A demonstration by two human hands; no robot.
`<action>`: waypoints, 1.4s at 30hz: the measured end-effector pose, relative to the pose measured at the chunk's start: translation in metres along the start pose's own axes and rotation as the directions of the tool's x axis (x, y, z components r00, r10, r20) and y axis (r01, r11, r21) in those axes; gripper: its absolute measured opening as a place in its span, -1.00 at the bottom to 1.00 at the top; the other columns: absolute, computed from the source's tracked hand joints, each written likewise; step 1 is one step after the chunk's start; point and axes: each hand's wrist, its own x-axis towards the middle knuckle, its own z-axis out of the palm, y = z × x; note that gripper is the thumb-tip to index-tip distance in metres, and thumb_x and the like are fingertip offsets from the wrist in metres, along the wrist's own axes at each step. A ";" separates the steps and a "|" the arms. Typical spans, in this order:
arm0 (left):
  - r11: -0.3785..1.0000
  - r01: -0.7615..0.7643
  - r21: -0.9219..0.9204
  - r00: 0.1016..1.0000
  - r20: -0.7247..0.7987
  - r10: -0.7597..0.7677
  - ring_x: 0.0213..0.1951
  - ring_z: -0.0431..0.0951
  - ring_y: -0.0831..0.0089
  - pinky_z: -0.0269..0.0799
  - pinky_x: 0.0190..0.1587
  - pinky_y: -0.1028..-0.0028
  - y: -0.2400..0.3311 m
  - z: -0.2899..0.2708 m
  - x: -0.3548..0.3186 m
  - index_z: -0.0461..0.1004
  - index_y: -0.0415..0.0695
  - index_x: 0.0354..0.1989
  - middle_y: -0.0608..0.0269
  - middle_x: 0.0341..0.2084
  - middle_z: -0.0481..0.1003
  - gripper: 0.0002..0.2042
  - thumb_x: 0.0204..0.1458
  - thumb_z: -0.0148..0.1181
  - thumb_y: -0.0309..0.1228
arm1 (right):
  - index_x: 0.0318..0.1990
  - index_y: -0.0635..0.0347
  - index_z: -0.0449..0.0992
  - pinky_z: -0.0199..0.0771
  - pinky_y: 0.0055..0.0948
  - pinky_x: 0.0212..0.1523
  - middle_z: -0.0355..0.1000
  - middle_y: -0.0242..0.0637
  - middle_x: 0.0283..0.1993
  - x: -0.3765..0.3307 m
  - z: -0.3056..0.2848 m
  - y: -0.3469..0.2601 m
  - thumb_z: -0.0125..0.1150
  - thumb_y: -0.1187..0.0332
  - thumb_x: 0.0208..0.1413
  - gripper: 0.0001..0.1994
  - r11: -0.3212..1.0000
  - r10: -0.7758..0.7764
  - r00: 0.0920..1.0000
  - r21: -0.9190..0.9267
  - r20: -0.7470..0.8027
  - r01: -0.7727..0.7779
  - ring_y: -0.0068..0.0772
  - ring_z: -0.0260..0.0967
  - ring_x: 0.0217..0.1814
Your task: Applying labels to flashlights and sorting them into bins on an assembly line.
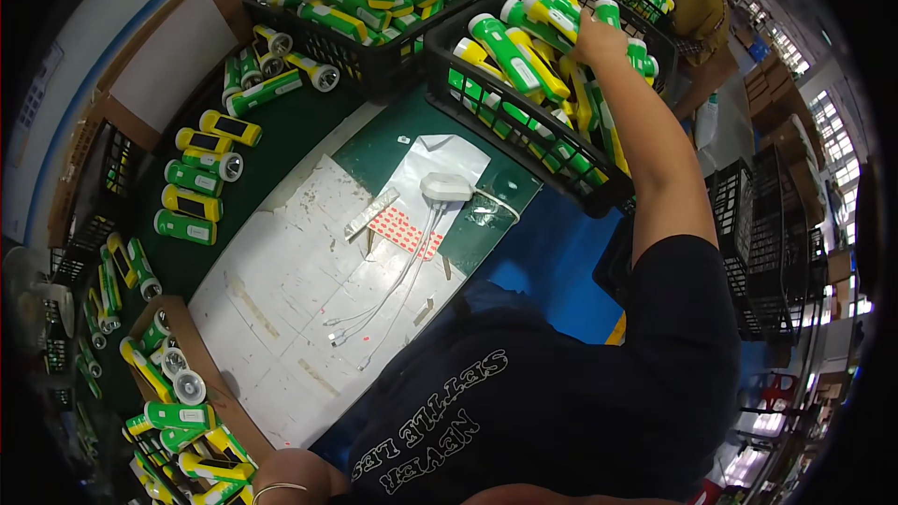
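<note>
The right hand (pixel 597 37) reaches into the black crate (pixel 524 122) and closes around a green and yellow flashlight (pixel 608 11) near its far side. The left hand (pixel 285 475) rests low by the cardboard box (pixel 201 355); its grip I cannot tell. It is better to lift straight up, so neighbouring flashlights stay in place.

Dark navy short-sleeved shirt with white lettering; thin wrist bangle (pixel 278 486).
</note>
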 end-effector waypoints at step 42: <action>0.135 0.991 -0.015 0.126 0.478 -0.869 -0.11 0.29 0.38 0.29 -0.09 0.43 -0.014 0.049 -0.174 0.14 -0.18 0.09 0.14 -0.01 0.08 -0.44 -0.17 0.13 -0.58 | 0.04 0.25 0.34 0.39 -0.23 -0.13 0.45 -0.11 -0.23 -0.137 -0.046 -0.464 0.19 0.03 -0.10 -0.41 0.424 -0.748 0.664 0.762 -0.011 0.490 -0.17 0.40 -0.09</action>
